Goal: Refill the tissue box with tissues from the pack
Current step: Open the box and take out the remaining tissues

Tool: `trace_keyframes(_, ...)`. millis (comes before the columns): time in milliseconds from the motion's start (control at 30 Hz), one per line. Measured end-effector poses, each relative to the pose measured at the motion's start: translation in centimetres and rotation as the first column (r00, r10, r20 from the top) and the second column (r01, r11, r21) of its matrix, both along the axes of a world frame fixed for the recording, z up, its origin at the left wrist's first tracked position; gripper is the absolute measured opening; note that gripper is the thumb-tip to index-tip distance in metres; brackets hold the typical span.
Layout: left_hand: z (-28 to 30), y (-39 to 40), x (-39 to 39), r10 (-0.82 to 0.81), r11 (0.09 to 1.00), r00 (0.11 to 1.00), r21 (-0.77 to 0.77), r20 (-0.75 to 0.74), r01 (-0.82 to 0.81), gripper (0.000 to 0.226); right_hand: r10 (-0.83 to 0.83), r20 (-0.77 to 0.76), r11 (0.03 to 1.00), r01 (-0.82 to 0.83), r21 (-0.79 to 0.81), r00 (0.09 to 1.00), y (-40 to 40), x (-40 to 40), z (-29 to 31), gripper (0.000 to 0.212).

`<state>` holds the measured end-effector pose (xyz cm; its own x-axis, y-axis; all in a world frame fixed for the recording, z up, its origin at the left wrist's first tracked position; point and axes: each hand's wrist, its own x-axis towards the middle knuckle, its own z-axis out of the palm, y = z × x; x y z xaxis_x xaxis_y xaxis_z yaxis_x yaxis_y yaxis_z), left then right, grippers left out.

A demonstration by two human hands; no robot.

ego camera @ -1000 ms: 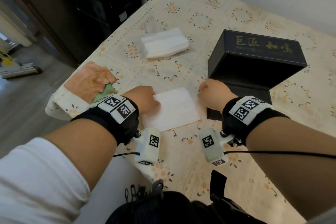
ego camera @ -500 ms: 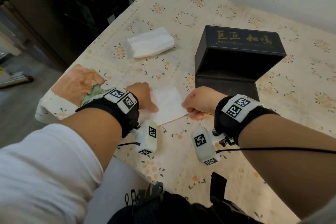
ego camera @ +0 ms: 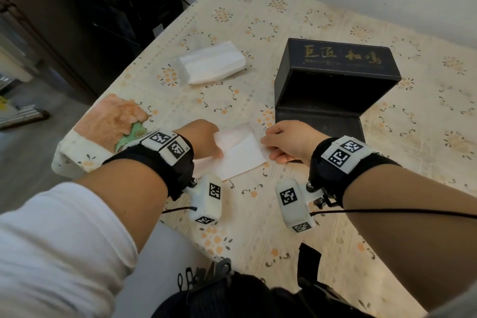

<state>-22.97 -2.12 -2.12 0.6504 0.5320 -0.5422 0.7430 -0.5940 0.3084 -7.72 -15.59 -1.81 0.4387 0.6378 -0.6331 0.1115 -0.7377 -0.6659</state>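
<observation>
A white tissue (ego camera: 241, 153) lies flat on the table close to me, with a fold line across its top half. My left hand (ego camera: 202, 139) holds its left edge, thumb on top. At its right edge, my right hand (ego camera: 290, 141) pinches the tissue with the fingertips. The black tissue box (ego camera: 335, 77) with gold lettering stands open and looks empty just beyond my right hand, its flap (ego camera: 320, 124) lying flat toward me. The tissue pack (ego camera: 213, 62), clear wrap around white tissues, rests farther back on the left.
The table wears a floral cloth (ego camera: 296, 15); its near-left corner (ego camera: 103, 126) is worn orange and green. Dark shelving (ego camera: 124, 8) stands beyond the left edge and a white wall runs behind. A dark bag (ego camera: 232, 294) sits on my lap.
My hands have come closer together and the tissue between them has become narrower, now showing a fold. The box and the pack have stayed in place.
</observation>
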Motion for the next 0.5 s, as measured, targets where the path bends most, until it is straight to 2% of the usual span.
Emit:
trace_keyframes(67,0.5,0.4,-0.4,0.091,0.99,0.994,-0.117,0.066,-0.083,0.043,-0.016,-0.025,0.998,0.017,0.056,1.0,-0.2,0.3,-0.1,0.015)
trace_keyframes(133,0.9,0.7,-0.9,0.254,0.927,0.958,-0.317,0.136,-0.201,0.037,-0.075,-0.101,0.989,0.087,0.116,0.992,-0.2,0.6,-0.2,0.025)
trace_keyframes(167,1.0,0.6,-1.2,0.368,0.856,0.916,-0.443,0.162,-0.265,0.036,-0.11,-0.148,0.983,0.13,0.129,0.983,-0.2,0.8,-0.1,0.035)
trace_keyframes(233,1.1,0.2,-1.5,0.604,0.64,0.779,-0.685,0.169,-0.349,0.04,-0.156,-0.261,0.97,0.197,0.141,0.953,0.0,1.0,0.0,0.058)
trace_keyframes(300,0.7,-0.3,-1.5,0.76,0.433,0.634,-0.837,0.14,-0.334,0.035,-0.171,-0.377,0.962,0.237,0.138,0.91,0.2,1.2,0.0,0.071)
trace_keyframes(400,0.4,-1.4,-0.9,0.869,0.239,0.489,-0.933,0.081,-0.27,0.019,-0.144,-0.553,0.95,0.272,0.156,0.82,0.7,0.9,0.0,0.075)
trace_keyframes(500,-0.2,-2.1,-0.6,0.88,0.172,0.473,-0.952,0.033,-0.253,0.028,-0.099,-0.664,0.92,0.323,0.223,0.741,1.2,0.3,0.0,0.064)
